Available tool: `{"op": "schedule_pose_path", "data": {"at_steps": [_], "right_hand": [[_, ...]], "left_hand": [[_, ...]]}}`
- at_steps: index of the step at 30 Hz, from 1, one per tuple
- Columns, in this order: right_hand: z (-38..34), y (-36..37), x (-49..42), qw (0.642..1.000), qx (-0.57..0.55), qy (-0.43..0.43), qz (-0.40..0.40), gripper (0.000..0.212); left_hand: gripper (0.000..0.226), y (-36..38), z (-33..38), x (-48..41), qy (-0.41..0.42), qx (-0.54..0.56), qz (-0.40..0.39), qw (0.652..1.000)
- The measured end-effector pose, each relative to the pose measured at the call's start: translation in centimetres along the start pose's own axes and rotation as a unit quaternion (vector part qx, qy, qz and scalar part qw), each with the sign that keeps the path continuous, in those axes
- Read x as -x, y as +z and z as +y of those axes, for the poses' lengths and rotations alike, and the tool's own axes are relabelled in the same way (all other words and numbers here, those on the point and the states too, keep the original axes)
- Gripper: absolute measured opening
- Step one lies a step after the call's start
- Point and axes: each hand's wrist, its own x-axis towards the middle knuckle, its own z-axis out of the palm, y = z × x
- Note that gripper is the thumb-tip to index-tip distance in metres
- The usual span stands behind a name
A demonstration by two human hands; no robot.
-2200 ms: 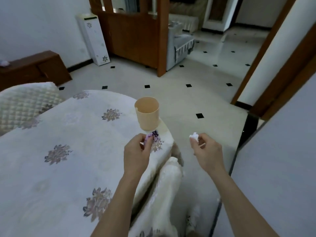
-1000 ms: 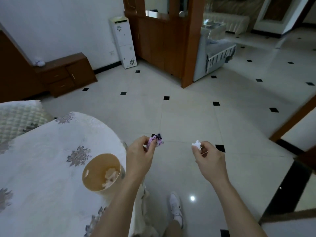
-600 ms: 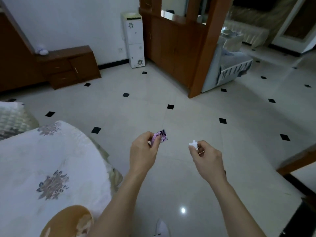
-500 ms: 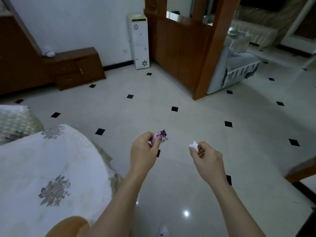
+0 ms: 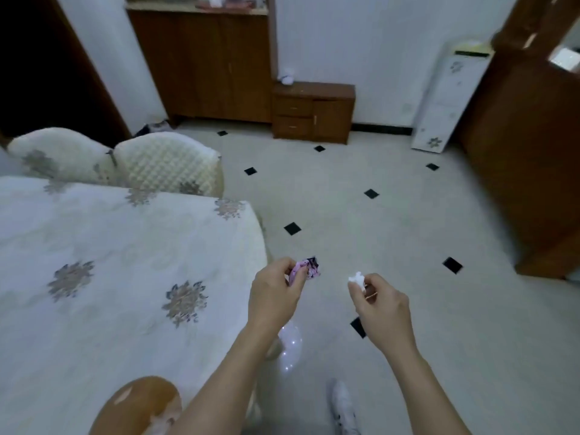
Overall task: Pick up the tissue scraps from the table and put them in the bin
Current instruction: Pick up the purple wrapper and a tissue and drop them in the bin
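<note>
- Head camera looks down on both hands, held over the tiled floor (image 5: pixel 392 221) just off the bench's 3 o'clock edge.
- Left hand (image 5: pixel 276 293) pinches a crumpled purple scrap (image 5: pixel 306 269) between thumb and forefinger. The scrap's long axis runs from 8 o'clock to 2 o'clock, and its dark tip points away from the palm toward 2 o'clock.
- Right hand (image 5: pixel 381 304) pinches a small white tissue scrap (image 5: pixel 357 280) at its fingertips, the other fingers curled under. The lump pokes out toward 11 o'clock and shows no clear long axis.
- The two scraps are near each other but apart, both in the air and neither over the bin.
- The tan bin (image 5: pixel 138 390) stands upright on the bench (image 5: pixel 119 252) at 7 o'clock of the view, cut off by the lower edge and partly hidden by the left forearm. Pale crumpled pieces (image 5: pixel 160 419) lie inside.
- A floral cloth covers the bench, and two padded chairs (image 5: pixel 169 166) stand at its 12 o'clock side.
- A white shoe (image 5: pixel 342 406) shows at 6 o'clock.
</note>
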Motion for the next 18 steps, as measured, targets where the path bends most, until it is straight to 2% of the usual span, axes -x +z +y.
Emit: {"op": "schedule_pose_path", "data": {"at_steps": [4, 9, 13, 18], "right_hand": [[-2.9, 3.5, -5.7, 0.987, -0.003, -0.105, -0.124, 0.037], [-7.1, 7.4, -9.9, 0.942, -0.008, -0.224, -0.250, 0.031], [-10.2, 11.4, -9.0, 0.889, -0.008, -0.300, -0.346, 0.029], [-13.5, 15.2, -2.4, 0.798, -0.027, -0.391, -0.458, 0.030]], "left_hand": [[0.034, -2.0, -1.5, -1.9, -0.078, -0.029, 0.100, 0.991], [0.031, -4.5, -2.6, -0.7, -0.170, -0.062, 0.225, 0.957], [0.028, -7.0, -3.4, 3.1, -0.228, -0.075, 0.324, 0.915], [0.033, -9.1, -3.9, 11.4, -0.311, -0.114, 0.423, 0.844]]}}
